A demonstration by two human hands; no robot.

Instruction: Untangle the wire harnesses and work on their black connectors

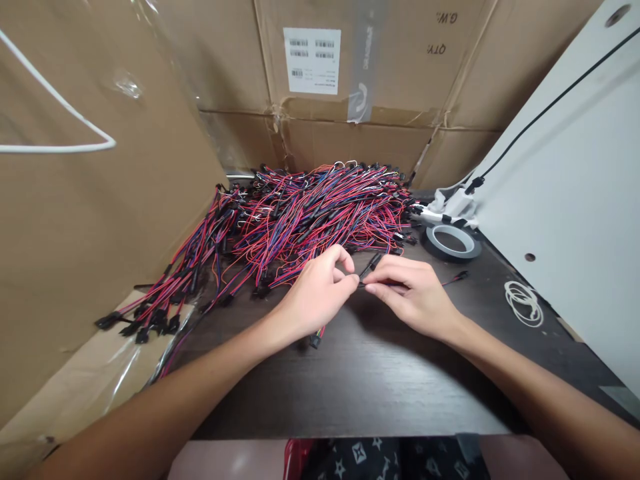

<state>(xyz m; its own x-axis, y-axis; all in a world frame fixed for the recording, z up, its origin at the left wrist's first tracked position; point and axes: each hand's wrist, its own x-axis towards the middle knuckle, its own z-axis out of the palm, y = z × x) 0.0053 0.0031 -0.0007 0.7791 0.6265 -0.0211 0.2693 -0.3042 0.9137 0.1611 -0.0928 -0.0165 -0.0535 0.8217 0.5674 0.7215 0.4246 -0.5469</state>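
Over the dark table, my left hand (323, 290) and my right hand (413, 290) face each other with fingertips nearly touching. Both pinch a thin wire harness (453, 279) between thumb and fingers. One end, with a small dark connector (463, 275), sticks out past my right hand. Below my left hand a black connector (315, 341) hangs on red and green wires. A short black sleeved piece (373, 262) shows just above the fingertips; whether it belongs to the held harness I cannot tell. My fingers hide the pinched spot itself.
Behind my hands lies a large heap of red, blue and black wire harnesses (320, 213), with another bundle (165, 293) to the left. A tape roll (453, 242), a power strip (457, 203) and a coiled white cord (523, 303) sit at right. Cardboard boxes (400, 80) wall the back.
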